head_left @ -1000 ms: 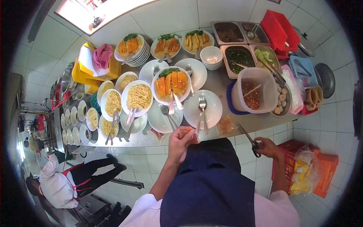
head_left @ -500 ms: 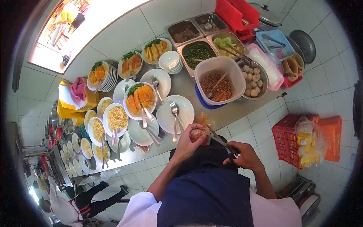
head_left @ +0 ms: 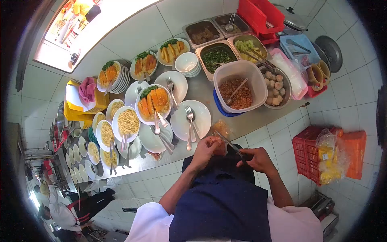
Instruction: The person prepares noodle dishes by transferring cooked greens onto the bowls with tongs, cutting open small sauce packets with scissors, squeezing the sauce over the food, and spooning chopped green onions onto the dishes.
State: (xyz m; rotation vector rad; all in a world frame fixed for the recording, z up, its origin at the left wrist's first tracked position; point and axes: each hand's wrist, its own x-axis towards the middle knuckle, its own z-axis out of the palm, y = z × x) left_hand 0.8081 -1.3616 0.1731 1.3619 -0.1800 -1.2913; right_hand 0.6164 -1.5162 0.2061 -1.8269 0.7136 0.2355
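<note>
My left hand [head_left: 204, 153] pinches a small clear plastic bag [head_left: 220, 150] with reddish contents, just off the counter's front edge. My right hand [head_left: 258, 160] grips a pair of scissors [head_left: 229, 142] by the handles, which the fingers partly cover. The scissor blades lie together and point up and left beside the bag. Another clear plastic bag [head_left: 222, 128] with orange-red contents lies on the counter beyond them. A white plate [head_left: 201, 121] with a fork [head_left: 189, 129] and spoon is just left of the hands.
A square tub [head_left: 238, 94] of brown crumbly food and a bowl of meatballs [head_left: 275, 101] stand behind. Bowls of noodles [head_left: 128, 122] and topped dishes [head_left: 153, 103] crowd the left. A red crate [head_left: 308, 151] sits at right. Another person [head_left: 64, 211] is at lower left.
The scissor blades have come from apart to together. My left fingers have shifted on the bag. The whole view has moved slightly, with the counter things now further right in it.
</note>
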